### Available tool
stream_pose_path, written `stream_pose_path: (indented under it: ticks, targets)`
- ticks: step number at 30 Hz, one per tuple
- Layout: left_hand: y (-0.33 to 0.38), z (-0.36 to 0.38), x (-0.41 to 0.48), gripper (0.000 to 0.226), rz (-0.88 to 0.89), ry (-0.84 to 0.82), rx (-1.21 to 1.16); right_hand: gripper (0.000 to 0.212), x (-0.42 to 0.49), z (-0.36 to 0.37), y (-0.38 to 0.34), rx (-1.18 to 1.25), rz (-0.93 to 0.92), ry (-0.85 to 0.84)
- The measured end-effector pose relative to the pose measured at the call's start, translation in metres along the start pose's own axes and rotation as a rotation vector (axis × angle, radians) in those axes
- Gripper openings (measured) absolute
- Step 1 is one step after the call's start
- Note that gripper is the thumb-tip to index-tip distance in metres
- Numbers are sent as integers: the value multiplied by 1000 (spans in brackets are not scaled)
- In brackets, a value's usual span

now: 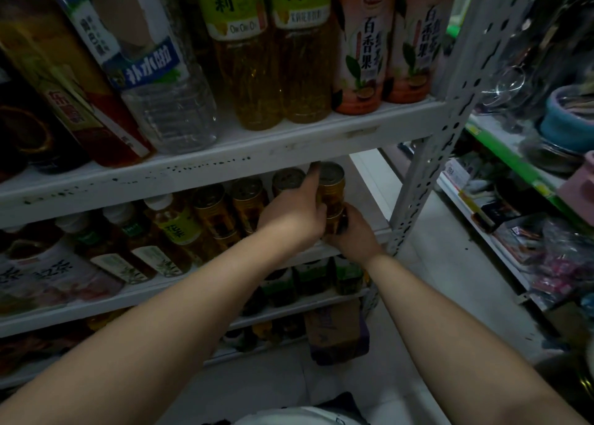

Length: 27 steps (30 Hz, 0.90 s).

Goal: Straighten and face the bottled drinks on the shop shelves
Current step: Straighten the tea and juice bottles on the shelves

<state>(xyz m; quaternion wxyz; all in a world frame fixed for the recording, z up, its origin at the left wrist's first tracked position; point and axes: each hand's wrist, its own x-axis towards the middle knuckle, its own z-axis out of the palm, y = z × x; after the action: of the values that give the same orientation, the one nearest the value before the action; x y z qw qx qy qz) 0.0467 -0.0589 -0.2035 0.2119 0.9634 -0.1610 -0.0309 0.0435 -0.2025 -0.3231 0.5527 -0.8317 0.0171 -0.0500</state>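
A gold drink can (331, 189) stands at the right end of the second shelf (199, 291). My left hand (294, 214) wraps its upper left side, with a finger reaching up to the can's rim. My right hand (352, 233) grips the can's lower part from the right. More gold cans (247, 203) stand in a row to its left, then small tea bottles (175, 228) with white caps. On the top shelf (225, 164) stand large bottles: yellow-green jasmine tea (244, 55), pink passion-fruit tea (363, 48) and a clear water bottle (160, 80) that leans left.
A white perforated upright post (430, 154) closes the shelf's right end. Beyond it another rack (501, 154) holds household goods and a blue bowl (565, 119). Lower shelves carry green packs (313, 278). A cardboard box (334, 331) sits on the tiled floor.
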Motion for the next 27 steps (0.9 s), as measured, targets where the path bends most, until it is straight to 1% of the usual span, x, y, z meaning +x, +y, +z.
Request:
stream_pose_path:
  ticks: [2,4,5,7,10,15,18,21,24,27]
  targets:
    - [6,-1,10,68,-45,-53,78,40,-2,3,1,-31,-53,53]
    - [9,-1,17,49,-21,-18,186,42,-2,4,8,-43,-92,78]
    - [9,-1,18,40,4,10,247,41,-2,4,9,-56,-80,57]
    - [8,2,20,34,43,52,327,45,-1,3,14,-78,-20,-2]
    - [6,6,20,34,56,85,371,57,0,4,19,-72,40,11]
    - [6,8,18,34,42,112,356,53,-2,12,19,-79,82,127]
    - [6,5,18,34,46,114,339,55,-4,17,20,-88,81,153]
    - [6,2,17,33,63,104,350,61,-4,16,21,-91,65,130]
    - [7,1,18,31,86,99,355,59,-5,10,22,-117,3,58]
    - [7,0,18,32,86,87,337,63,-5,6,24,-156,26,28]
